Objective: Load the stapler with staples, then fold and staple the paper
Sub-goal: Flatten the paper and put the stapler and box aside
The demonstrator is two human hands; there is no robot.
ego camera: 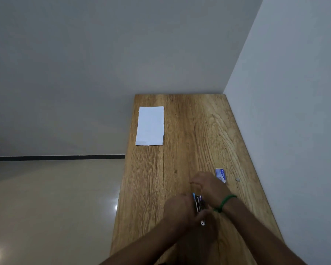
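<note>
Both forearms reach in from the near edge and meet over the near right part of the wooden table (180, 159). The left forearm runs diagonally from the near left, the right one from the near right, and the wrists almost cross.

The left hand (178, 209) has its fingers and thumb curled round the stapler (199, 204), gripping it from the left side. The stapler shows metal rails and a blue edge between the two hands, with a white tip at its near end.

The right hand (208, 186) lies knuckles up over the stapler's far end, with its fingers bent down to the left. Whether they pinch anything cannot be told. A green cord bracelet (225, 202) circles the right wrist.

A small blue and white staple box (220, 175) lies just beyond the right hand, with a tiny grey metal bit (237, 180) near it on the right. The white paper (150, 126) lies flat at the far left of the table, well apart from the hands.
</note>
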